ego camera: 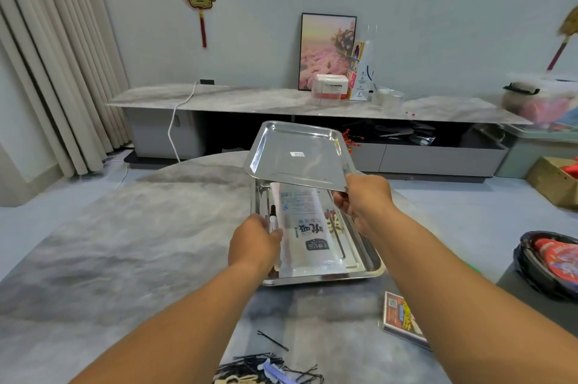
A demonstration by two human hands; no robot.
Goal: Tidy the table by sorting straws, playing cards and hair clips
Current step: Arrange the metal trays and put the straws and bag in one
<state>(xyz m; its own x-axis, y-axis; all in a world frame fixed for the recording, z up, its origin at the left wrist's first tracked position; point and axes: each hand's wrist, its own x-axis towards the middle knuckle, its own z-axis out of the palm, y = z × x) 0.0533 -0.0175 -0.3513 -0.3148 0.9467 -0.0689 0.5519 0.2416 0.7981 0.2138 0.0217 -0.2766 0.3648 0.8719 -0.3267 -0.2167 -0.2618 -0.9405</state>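
Item one: our right hand [364, 199] is pinching the near corner of a shiny steel tray [297, 150], tilting it above a second steel tray [369, 271] sitting on the grey marbled counter [125, 243]. Our left hand's [253, 246] grip is closing on the white straw packet [308, 233] lying inside. Black hair clips [272, 366] and the playing-card box [402, 318] are lying nearer us.

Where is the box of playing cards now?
In the head view, the box of playing cards lies on the table, lower right, near the steel tray, partly behind the right forearm.
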